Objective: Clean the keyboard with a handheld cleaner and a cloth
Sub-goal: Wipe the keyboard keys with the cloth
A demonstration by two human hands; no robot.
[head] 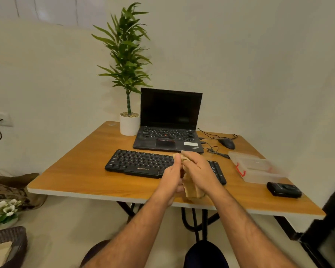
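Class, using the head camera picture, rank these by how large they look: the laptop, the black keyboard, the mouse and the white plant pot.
1. laptop
2. black keyboard
3. white plant pot
4. mouse

The hands cover part of the keyboard, so its full extent is hidden.

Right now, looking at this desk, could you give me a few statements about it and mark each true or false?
1. Both hands hold a tan cloth above the keyboard. True.
2. The laptop screen shows a bright picture. False: it is dark.
3. A potted plant stands left of the laptop. True.
4. The mouse lies left of the keyboard. False: it is at the right, near the laptop.
5. The left hand rests flat on the table. False: it grips the cloth.
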